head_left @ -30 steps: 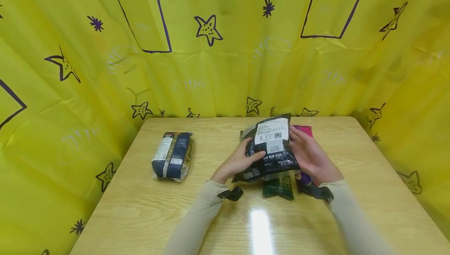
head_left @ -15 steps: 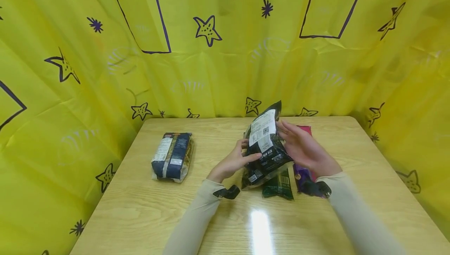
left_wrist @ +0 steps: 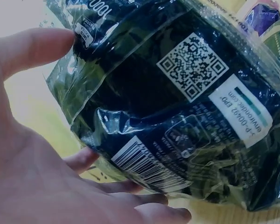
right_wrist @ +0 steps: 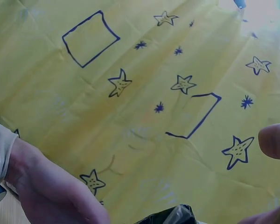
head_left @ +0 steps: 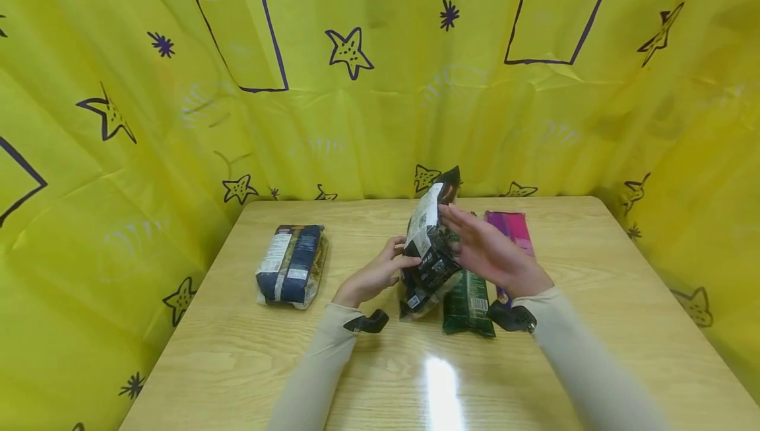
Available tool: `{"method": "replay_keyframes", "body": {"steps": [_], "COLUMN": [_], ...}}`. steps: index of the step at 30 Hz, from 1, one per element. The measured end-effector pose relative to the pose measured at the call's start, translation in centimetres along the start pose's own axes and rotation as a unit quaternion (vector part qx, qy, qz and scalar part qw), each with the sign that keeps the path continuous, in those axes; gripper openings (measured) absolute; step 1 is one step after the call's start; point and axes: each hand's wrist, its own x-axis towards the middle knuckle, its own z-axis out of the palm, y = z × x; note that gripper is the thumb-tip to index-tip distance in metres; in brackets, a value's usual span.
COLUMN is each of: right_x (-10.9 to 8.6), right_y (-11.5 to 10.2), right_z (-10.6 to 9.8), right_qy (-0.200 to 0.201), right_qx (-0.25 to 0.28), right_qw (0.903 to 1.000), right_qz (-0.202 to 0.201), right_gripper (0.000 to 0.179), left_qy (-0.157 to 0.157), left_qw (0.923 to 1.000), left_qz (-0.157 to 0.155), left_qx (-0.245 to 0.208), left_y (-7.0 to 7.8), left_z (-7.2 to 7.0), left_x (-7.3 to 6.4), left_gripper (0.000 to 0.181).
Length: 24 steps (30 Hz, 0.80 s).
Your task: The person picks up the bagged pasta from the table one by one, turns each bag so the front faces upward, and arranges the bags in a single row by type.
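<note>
A dark, partly clear pasta bag [head_left: 429,274] with a white label stands tilted on edge between the two hands. My left hand [head_left: 371,275] grips its left side, thumb on the printed face and fingers at the far side. Close up in the left wrist view, the bag's QR code [left_wrist: 192,66] and barcode [left_wrist: 147,165] show beside the thumb [left_wrist: 39,49]. Along the bag's right side lies my right hand [head_left: 493,256], its fingers extended against it. In the right wrist view only the top of the bag [right_wrist: 170,215] shows at the bottom edge.
Just right of the held bag lies a dark green packet [head_left: 466,309], partly covered by it. A purple and pink packet [head_left: 515,230] lies behind my right hand. A navy pack [head_left: 291,265] with a see-through side sits at the left of the wooden table [head_left: 237,365]. A yellow curtain [head_left: 380,121] hangs behind.
The pasta bag has turned up onto its edge and shifted left, its label now facing left. Both hands moved left with it. More of the green and purple packets now shows.
</note>
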Motion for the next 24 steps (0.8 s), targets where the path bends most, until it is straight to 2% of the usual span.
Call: {"method": "replay_keyframes", "body": {"steps": [7,16,22,24], "right_x": [0.7,2.2,2.5,2.6], "right_y": [0.3,1.1,1.9,2.1], "right_z": [0.7,1.8,2.4,2.5], "right_qy": [-0.002,-0.004,-0.009,-0.013], "right_qx": [-0.028,-0.034,-0.030,-0.030], "right_qw": [0.9996,0.9993,0.9995,0.9995], "right_qz": [0.010,0.011,0.007,0.004], "right_gripper": [0.072,0.076,0.073,0.072], "left_qy": [0.008,0.017,0.037,0.047], "left_qw": [0.9997,0.9997,0.9983,0.9973], "left_qz": [-0.014,-0.019,-0.034,-0.030], "left_qx": [0.017,-0.003,0.030,0.048], "left_y": [-0.1,-0.2,0.2,0.4], "left_z": [-0.9,-2.0,-2.8,-3.0], "left_x": [-0.3,-0.8,-1.5,-1.8], "left_gripper": [0.069,0.071,0.068,0.069]}}
